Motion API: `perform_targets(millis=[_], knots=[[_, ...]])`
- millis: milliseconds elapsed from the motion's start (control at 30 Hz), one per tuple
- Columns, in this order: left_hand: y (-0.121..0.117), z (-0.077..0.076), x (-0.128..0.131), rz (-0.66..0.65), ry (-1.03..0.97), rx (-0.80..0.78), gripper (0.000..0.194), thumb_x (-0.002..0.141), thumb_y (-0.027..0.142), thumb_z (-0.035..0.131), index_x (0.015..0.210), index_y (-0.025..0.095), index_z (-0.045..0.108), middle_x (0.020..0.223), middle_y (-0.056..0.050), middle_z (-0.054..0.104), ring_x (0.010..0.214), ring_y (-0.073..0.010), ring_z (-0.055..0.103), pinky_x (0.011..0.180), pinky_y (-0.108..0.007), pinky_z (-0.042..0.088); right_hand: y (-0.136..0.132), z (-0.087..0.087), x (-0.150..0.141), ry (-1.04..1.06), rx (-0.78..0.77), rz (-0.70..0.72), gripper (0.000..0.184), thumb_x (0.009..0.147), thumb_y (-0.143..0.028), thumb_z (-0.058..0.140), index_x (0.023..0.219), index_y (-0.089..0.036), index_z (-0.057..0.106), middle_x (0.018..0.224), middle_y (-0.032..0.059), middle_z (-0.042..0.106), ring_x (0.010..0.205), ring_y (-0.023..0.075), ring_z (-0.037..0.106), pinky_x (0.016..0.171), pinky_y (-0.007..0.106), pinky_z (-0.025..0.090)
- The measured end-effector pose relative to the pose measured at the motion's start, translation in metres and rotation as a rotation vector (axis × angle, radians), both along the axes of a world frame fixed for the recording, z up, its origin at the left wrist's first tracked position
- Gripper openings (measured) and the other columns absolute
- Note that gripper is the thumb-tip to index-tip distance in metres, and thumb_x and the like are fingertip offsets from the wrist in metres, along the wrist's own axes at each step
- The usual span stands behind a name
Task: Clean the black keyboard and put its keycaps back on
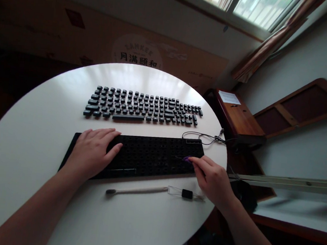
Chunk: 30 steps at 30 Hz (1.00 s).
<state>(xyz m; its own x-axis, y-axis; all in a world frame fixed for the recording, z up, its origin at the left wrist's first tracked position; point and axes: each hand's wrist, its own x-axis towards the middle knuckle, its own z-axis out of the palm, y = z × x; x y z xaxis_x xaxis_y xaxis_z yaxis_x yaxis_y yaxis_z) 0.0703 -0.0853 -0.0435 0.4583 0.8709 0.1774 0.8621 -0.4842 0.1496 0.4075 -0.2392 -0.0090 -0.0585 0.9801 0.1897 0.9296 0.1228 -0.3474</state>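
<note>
A black keyboard [148, 156], stripped of its keycaps, lies across the white table. My left hand [93, 146] rests flat on its left end, fingers spread. Over the keyboard's right part, my right hand [213, 176] pinches a small purple-handled tool [187, 159]; its thin dark tip points left over the key sockets, and its exact kind is unclear. Behind the keyboard, rows of loose black keycaps [144, 107] sit in keyboard order. In front lie a toothbrush [139, 190] with dark bristles and a wire keycap puller [186, 194] with a black grip.
The keyboard's cable [206, 134] runs off the right side of the round white table [29, 124]. Beyond that edge stands a wooden cabinet [244, 121] with a paper [228, 97] on top. A window [251, 11] is at the back.
</note>
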Motion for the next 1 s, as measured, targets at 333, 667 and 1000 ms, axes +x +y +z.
perform_targets(millis=[333, 667, 1000], knots=[[0.000, 0.000, 0.000, -0.009, -0.004, 0.009, 0.057, 0.096, 0.050, 0.032, 0.129, 0.016, 0.063, 0.136, -0.014, 0.064, 0.127, -0.0340, 0.054, 0.109, -0.052, 0.033, -0.010, -0.008, 0.004, -0.012, -0.046, 0.012, 0.022, 0.099, -0.025, 0.055, 0.108, -0.022, 0.075, 0.084, 0.0030, 0.069, 0.071, 0.0150, 0.065, 0.066, 0.026, 0.047], [0.001, 0.000, 0.000, -0.011, -0.010, 0.006, 0.057, 0.096, 0.051, 0.032, 0.128, 0.016, 0.063, 0.135, -0.014, 0.064, 0.127, -0.0340, 0.054, 0.109, -0.051, 0.033, -0.020, -0.011, -0.011, -0.080, -0.064, 0.112, 0.022, 0.098, -0.024, 0.056, 0.111, -0.023, 0.075, 0.077, 0.0007, 0.066, 0.064, 0.0140, 0.061, 0.058, 0.027, 0.038], [-0.001, 0.002, 0.001, 0.007, -0.028, -0.021, 0.056, 0.095, 0.050, 0.033, 0.129, 0.017, 0.063, 0.137, -0.014, 0.063, 0.129, -0.0346, 0.053, 0.111, -0.053, 0.031, 0.011, 0.003, -0.021, -0.215, 0.029, 0.219, 0.022, 0.100, -0.021, 0.054, 0.112, -0.020, 0.072, 0.079, 0.0014, 0.067, 0.069, 0.0151, 0.061, 0.060, 0.028, 0.037]])
